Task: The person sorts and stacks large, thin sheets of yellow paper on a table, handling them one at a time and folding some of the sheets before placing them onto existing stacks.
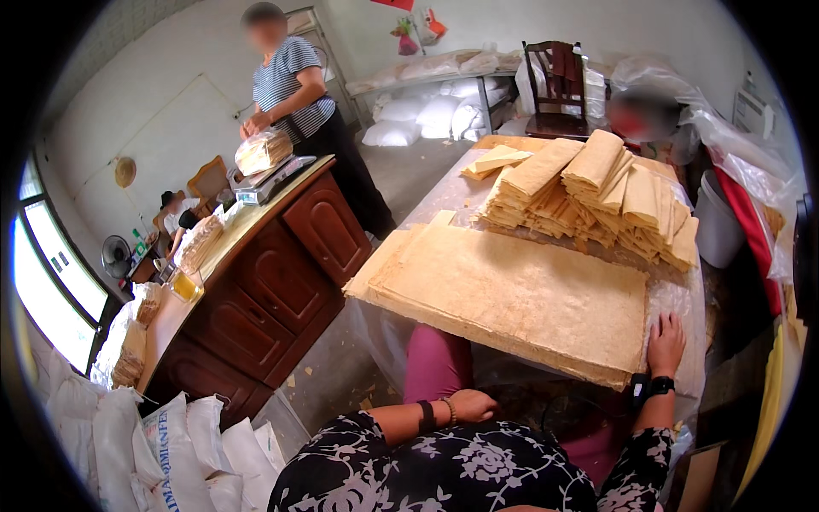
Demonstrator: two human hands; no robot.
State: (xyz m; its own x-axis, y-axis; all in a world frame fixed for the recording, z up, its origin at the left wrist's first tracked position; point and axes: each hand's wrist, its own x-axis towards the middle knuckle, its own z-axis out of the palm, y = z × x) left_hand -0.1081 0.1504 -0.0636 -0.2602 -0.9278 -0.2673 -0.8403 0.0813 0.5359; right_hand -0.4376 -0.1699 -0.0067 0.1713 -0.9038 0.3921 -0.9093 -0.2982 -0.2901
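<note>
A thick stack of large, thin tan sheets (512, 294), rough-edged like flat pancakes, lies across the near part of the plastic-covered table (678, 294) before me. My right hand (667, 344) rests flat on the plastic, fingers stretched, right beside the stack's right edge, holding nothing. Below the near edge, close to my lap, my left hand (473, 406) is loosely curled with nothing visible in it; its fingertips are turned out of sight. Behind the big stack sits a heap of folded tan sheets (589, 188), piled in overlapping bundles.
Left of me stands a brown wooden cabinet (286, 282) bearing a scale (264, 189) and bagged bundles (198, 243). A person (294, 111) handles a bag on the scale; another sits beyond. White sacks (153, 444) crowd the lower left. A grey bucket (719, 220) stands right.
</note>
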